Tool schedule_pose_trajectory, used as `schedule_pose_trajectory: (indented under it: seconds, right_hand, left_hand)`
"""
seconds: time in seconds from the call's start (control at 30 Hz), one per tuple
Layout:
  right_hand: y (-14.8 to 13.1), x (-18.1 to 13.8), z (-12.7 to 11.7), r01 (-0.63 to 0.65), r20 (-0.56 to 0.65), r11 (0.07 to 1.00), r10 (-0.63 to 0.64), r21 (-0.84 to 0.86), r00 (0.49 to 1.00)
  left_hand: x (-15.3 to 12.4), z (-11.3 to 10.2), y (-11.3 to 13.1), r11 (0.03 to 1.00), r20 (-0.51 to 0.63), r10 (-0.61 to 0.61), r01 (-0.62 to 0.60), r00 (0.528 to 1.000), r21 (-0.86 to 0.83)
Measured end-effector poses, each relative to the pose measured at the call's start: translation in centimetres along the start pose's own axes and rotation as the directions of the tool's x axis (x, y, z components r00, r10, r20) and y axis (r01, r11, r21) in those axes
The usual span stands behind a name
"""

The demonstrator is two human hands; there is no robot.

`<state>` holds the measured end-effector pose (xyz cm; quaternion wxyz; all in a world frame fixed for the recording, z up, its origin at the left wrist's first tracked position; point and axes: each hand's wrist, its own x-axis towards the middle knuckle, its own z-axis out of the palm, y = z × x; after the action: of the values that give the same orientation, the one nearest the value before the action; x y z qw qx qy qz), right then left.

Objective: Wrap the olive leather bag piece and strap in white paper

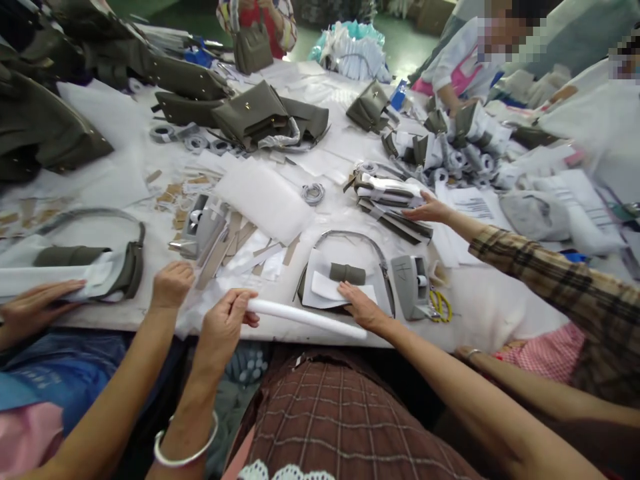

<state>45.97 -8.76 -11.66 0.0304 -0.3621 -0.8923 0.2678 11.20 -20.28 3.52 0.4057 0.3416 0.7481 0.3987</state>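
In my left hand [227, 327] I grip one end of a long white foam rod [310, 319], which stretches to the right along the table's front edge. My right hand [364, 308] lies with fingers stretched out on a white foam sheet [330, 288] over an olive handbag. The bag's wrapped handle [350, 237] arches away from me on the table. A rolled olive piece [347, 273] rests on top of the sheet. Just right of the bag stands a grey tape dispenser [410, 287], with yellow-handled scissors [441, 307] beside it.
Co-workers' hands work on both sides: one [173, 283] near another tape dispenser [200, 227], one [427, 208] at a stack of wrapped bags. Olive handbags [255, 113], cardboard strips [225, 247] and a foam sheet [265, 193] cover the table behind.
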Motion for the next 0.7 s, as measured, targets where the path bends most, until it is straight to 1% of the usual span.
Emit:
schedule_pose_trajectory:
  seconds: [0.07, 0.1, 0.13, 0.17, 0.23, 0.33, 0.4, 0.5, 0.6, 0.7]
  right_hand:
    - [0.2, 0.4, -0.6, -0.027, 0.046, 0.999, 0.025, 0.032, 0.999]
    - [0.2, 0.6, -0.7, -0.033, 0.064, 0.998, 0.030, 0.045, 0.998]
    - [0.3, 0.7, -0.9, -0.035, 0.078, 0.998, 0.030, 0.057, 0.997]
    - [0.4, 0.7, -0.9, -0.037, 0.084, 0.997, 0.031, 0.066, 0.996]
    - [0.4, 0.8, -1.0, -0.041, 0.085, 0.996, 0.034, 0.076, 0.996]
    - [0.1, 0.7, -1.1, -0.041, 0.073, 0.996, 0.035, 0.082, 0.997]
    - [-0.2, 0.6, -1.4, -0.029, 0.070, 0.996, 0.023, 0.089, 0.997]
    - [-0.4, 0.5, -1.8, -0.003, 0.079, 0.996, -0.005, 0.095, 0.997]
    - [-0.5, 0.4, -1.8, 0.019, 0.073, 0.998, -0.023, 0.066, 0.997]
    - [-1.0, 0.0, -1.2, 0.039, -0.011, 0.999, -0.039, -0.005, 0.999]
  left_hand:
    - [2.0, 2.8, -0.5, 0.990, 0.152, -0.073, 0.090, 0.986, -0.106]
    - [2.8, 4.3, -1.0, 0.981, 0.213, -0.114, 0.143, 0.970, -0.128]
    - [3.3, 5.8, -1.8, 0.969, 0.247, -0.158, 0.198, 0.956, -0.146]
    - [3.5, 7.2, -2.6, 0.953, 0.255, -0.203, 0.250, 0.946, -0.171]
    - [3.6, 9.7, -4.5, 0.912, 0.232, -0.285, 0.338, 0.930, -0.233]
    - [3.0, 12.2, -7.1, 0.854, 0.231, -0.377, 0.433, 0.897, -0.289]
    - [2.5, 13.1, -8.3, 0.813, 0.250, -0.416, 0.481, 0.874, -0.328]
    - [2.1, 13.6, -9.2, 0.724, 0.230, -0.462, 0.514, 0.856, -0.459]
    - [2.4, 13.6, -9.2, 0.638, 0.212, -0.477, 0.502, 0.853, -0.584]
    - [2.8, 14.0, -8.9, 0.570, 0.216, -0.481, 0.490, 0.850, -0.659]
